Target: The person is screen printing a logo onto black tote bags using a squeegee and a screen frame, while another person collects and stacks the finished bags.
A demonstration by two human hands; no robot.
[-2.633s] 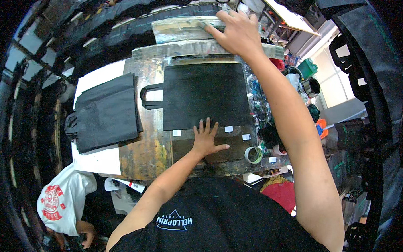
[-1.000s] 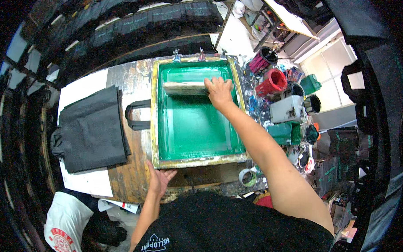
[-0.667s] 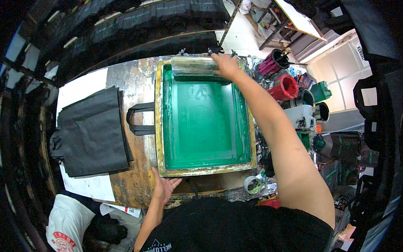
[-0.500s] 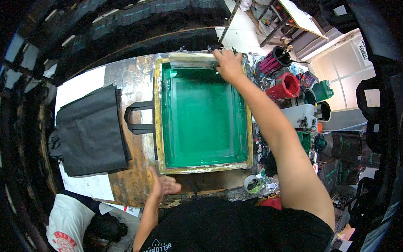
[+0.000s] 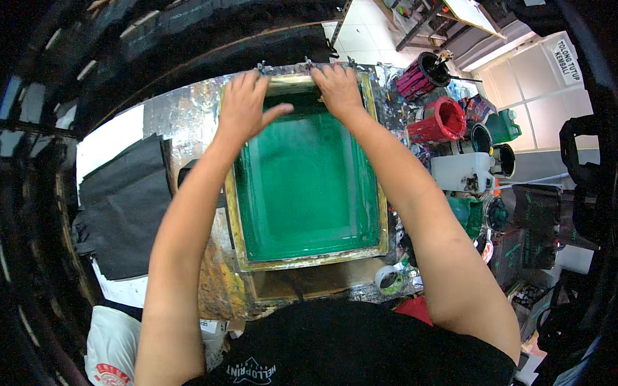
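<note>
A screen-printing frame (image 5: 313,262) with a worn yellowish wooden rim lies on the table in front of me. Green ink coats its mesh (image 5: 302,186). At the frame's far end stands a squeegee (image 5: 290,85) with a pale wooden handle, spanning much of the width. My right hand (image 5: 340,93) grips its right end, fingers curled over the top. On the left end my left hand (image 5: 245,112) has its fingers over the handle, the thumb stretched out toward the middle. The squeegee's blade is mostly hidden in shadow. A black bag's handle (image 5: 185,174) sticks out left of the frame.
A stack of black fabric bags (image 5: 125,207) lies left on the table. Along the right are a red ink pot (image 5: 437,122), a pink-streaked black bucket (image 5: 422,78), a white jug (image 5: 463,172) and a tape roll (image 5: 388,280). Small clamps (image 5: 309,64) line the far edge.
My left hand has moved from near the table's front edge up to the squeegee's left end. My right hand stays on the squeegee, which now sits lower inside the frame's far end.
</note>
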